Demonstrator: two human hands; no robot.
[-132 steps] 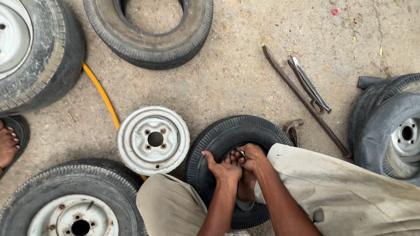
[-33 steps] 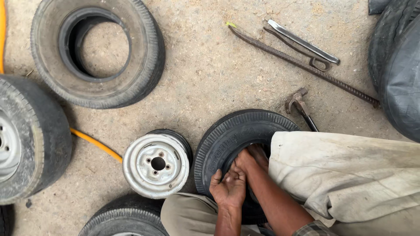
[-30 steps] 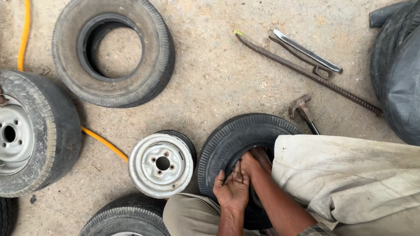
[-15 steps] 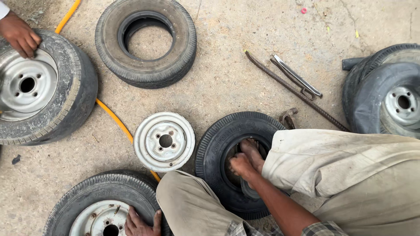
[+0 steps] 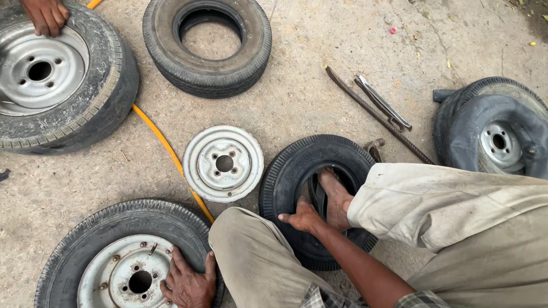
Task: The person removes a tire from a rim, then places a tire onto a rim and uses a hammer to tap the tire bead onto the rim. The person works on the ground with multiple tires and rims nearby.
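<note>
A small black tyre (image 5: pixel 288 177) lies flat on the concrete between my knees. My right hand (image 5: pixel 302 217) grips its inner edge, thumb over the bead. My bare foot (image 5: pixel 337 197) stands inside the tyre's opening, right beside that hand. My left hand (image 5: pixel 188 282) lies with fingers spread on the wheel at the lower left (image 5: pixel 114 228), where its black tyre meets its silver rim. A bare silver rim (image 5: pixel 224 163) lies just left of the small tyre.
Another person's hand (image 5: pixel 45 14) rests on a large wheel (image 5: pixel 63 85) at the top left. An empty tyre (image 5: pixel 206 45) lies at the top, with a yellow hose (image 5: pixel 165 151), a long iron bar (image 5: pixel 377 114), a flat tyre lever (image 5: pixel 382 102) and a wheel (image 5: pixel 494 131) at the right.
Both my hands were together inside the small tyre. My left hand has moved out to the lower-left wheel, and my bare foot now stands in the tyre's opening. The view has shifted.
</note>
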